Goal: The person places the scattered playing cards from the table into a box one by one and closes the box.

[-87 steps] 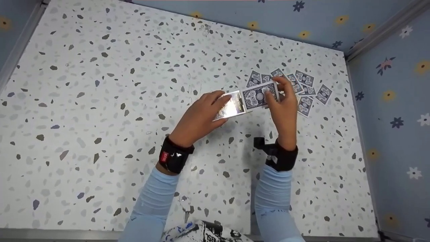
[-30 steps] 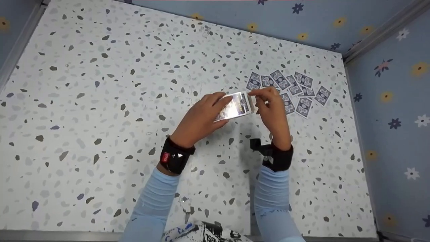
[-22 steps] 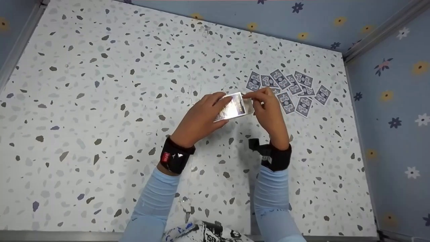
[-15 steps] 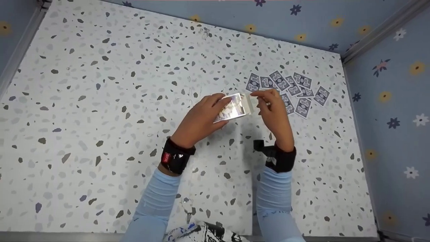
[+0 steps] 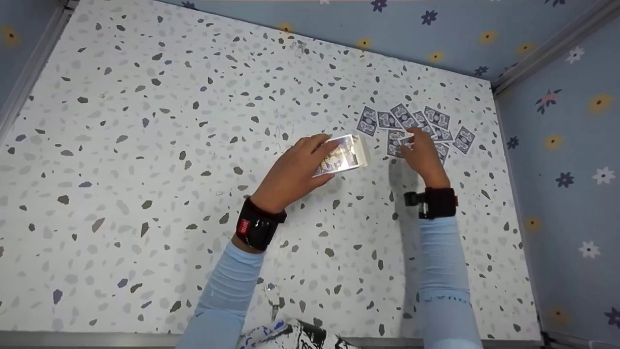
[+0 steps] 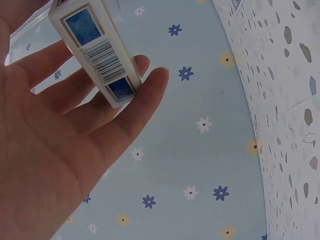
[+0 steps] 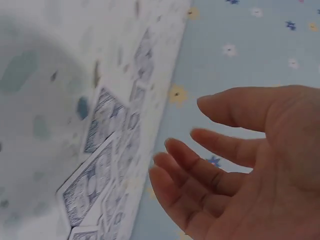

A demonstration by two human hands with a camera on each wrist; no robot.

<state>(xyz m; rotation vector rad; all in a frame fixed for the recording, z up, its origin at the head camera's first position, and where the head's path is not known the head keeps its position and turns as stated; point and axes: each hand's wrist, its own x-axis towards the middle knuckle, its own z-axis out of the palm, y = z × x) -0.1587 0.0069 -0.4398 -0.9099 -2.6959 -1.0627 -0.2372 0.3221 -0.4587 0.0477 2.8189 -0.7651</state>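
Note:
My left hand [image 5: 293,169] grips a small card box [image 5: 341,157] with a shiny picture on its upper face, held above the table. Its end at the right has a pale open flap [image 5: 361,150]. In the left wrist view, a printed barcode and blue squares show on the end of the box [image 6: 102,57]. My right hand [image 5: 422,152] hovers over playing cards [image 5: 368,121] that lie back up in a loose, overlapping spread. Seen in the right wrist view, its fingers are relaxed and slightly bent, with nothing between them; the cards [image 7: 90,185] lie beyond them.
A white speckled table [image 5: 145,203] spreads out under both hands. Blue flowered panels [image 5: 557,145] stand along its back and right edges, the back right corner being near the cards. One card [image 5: 464,140] lies a little apart at the right.
The right hand held a card at the box's end, then fingered the box's open end without it; now it has moved right, over the spread. The left hand has kept its hold on the box.

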